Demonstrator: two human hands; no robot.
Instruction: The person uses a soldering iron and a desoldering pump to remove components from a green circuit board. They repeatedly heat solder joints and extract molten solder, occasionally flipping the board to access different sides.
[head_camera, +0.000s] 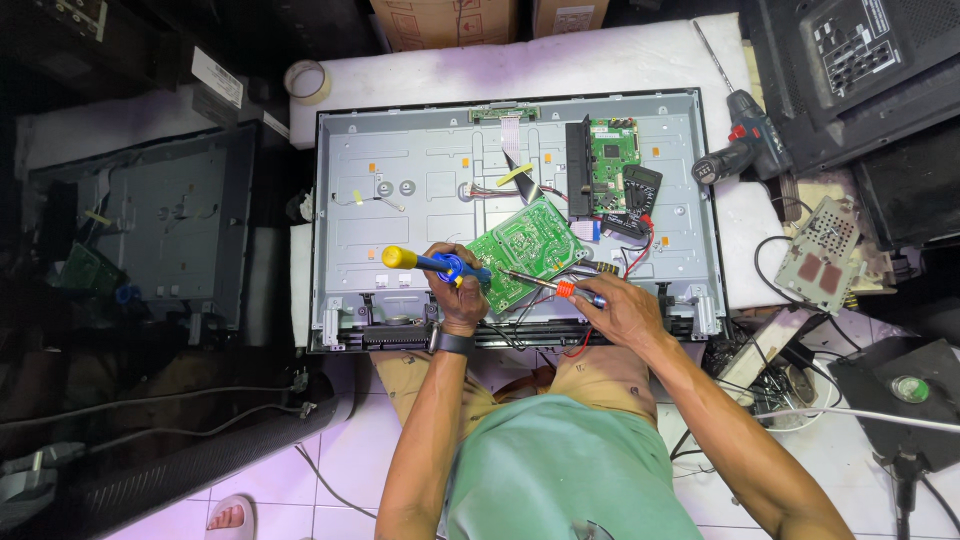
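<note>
Head view, looking straight down: left hand (462, 296) closed tight around a blue-and-yellow plastic desoldering pump (432, 263), tip at the edge of the green rectangular circuit board (527, 248). Right hand (615, 305) closed on a slim soldering iron with an orange collar (553, 286), tip touching the same board. Board lying tilted on the grey metal back of an opened flat television (430, 190) (wires trailing beneath). Well apart on the white padded worktop (620, 55), a black-and-red cordless drill (738, 150).
</note>
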